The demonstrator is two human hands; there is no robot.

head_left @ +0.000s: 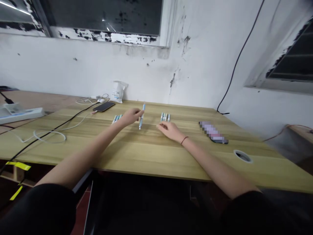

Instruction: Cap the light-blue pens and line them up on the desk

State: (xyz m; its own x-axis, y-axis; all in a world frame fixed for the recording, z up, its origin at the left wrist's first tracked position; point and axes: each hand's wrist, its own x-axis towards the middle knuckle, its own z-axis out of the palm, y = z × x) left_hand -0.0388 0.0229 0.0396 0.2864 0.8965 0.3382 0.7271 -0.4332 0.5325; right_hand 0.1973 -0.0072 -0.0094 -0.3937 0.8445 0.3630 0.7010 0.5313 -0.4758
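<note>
1. Pen (141,117) is held tilted in the closed grip of the left hand (130,117), above the desk (171,156).
2. Right hand (170,130) is laid open on the desk, near a row of markers (165,117).
3. Second marker row (116,119) is seen just beside the left hand.

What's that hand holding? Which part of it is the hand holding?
The left hand pinches a slim light-blue pen near its middle, standing it upright. The right hand holds nothing.
</note>
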